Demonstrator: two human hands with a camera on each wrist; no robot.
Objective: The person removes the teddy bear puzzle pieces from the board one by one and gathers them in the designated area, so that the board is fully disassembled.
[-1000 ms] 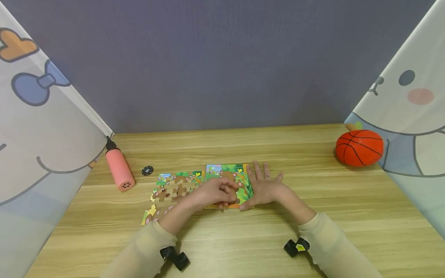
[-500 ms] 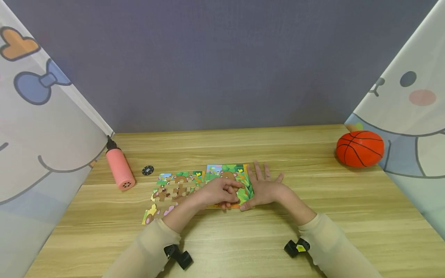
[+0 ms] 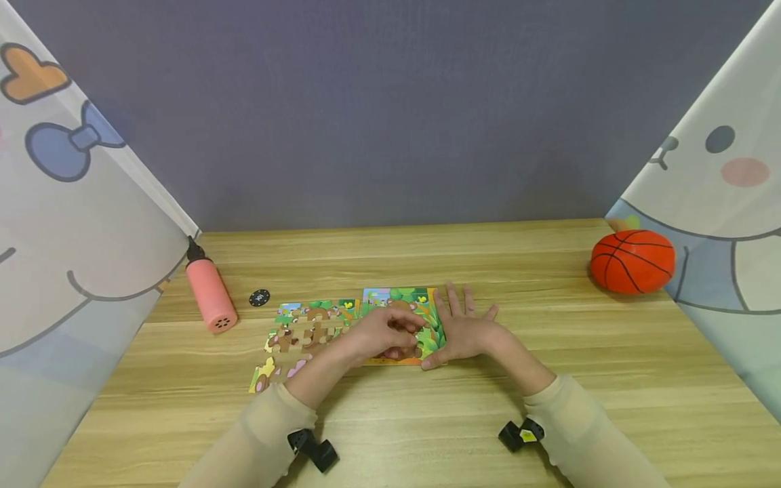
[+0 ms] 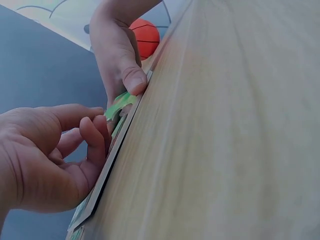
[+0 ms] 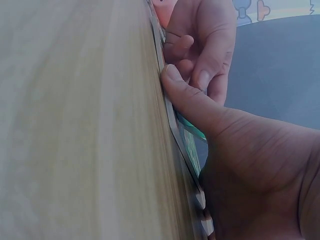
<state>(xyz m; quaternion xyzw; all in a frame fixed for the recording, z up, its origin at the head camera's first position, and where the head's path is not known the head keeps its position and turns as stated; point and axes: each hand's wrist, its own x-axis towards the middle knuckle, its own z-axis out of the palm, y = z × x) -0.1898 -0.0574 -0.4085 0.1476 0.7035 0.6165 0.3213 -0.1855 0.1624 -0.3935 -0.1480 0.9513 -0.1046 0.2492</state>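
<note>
A bear jigsaw puzzle (image 3: 434, 315) in a flat tray lies in the middle of the table. My left hand (image 3: 381, 333) is over its lower part, fingers bent. In the left wrist view, its fingertips pinch the edge of a green puzzle piece (image 4: 119, 105), which stands tilted up from the tray. My right hand (image 3: 462, 332) lies spread along the puzzle's right side. Its thumb (image 4: 134, 80) presses at the tray's near edge. On the left, a second part of the puzzle (image 3: 317, 313) has loose brown pieces and gaps, partly hidden by my left forearm.
A pink hand pump (image 3: 210, 297) lies at the left, with a black poker chip (image 3: 259, 297) beside it. A red toy basketball (image 3: 632, 261) sits at the far right. A grey panel (image 3: 390, 122) stands behind the table (image 3: 415, 434), with printed cloths at both sides.
My left fingers have shifted and spread slightly over the puzzle, and a green piece by their tips has tilted up. My right hand stays in place.
</note>
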